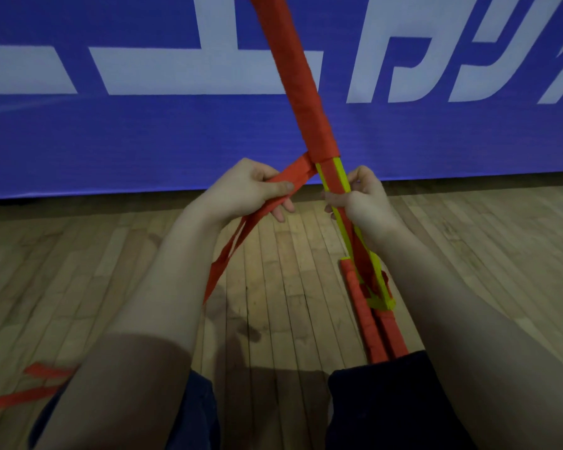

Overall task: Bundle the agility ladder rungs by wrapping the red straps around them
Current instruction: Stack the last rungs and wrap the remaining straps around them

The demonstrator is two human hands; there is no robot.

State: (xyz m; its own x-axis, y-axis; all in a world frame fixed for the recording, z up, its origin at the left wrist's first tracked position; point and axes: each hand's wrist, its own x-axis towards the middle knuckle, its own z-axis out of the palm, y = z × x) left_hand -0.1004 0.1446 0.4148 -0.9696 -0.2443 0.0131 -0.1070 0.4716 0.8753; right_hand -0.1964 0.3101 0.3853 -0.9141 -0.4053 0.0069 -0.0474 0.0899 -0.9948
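Rung bundle (334, 178) stands tilted toward 11 o'clock, right hand (361, 198) clenched round its bare yellow section to steady it. Left hand (251, 186), at 9 o'clock, pinches the red strap (298, 170) taut, apparently for the next wrap.

The rung bundle (293, 76) goes off the top edge. Red bars (368, 326) on the floor hide their near ends behind a dark trouser leg (387, 401). At near left, a red strap (10, 399) runs off the left edge.
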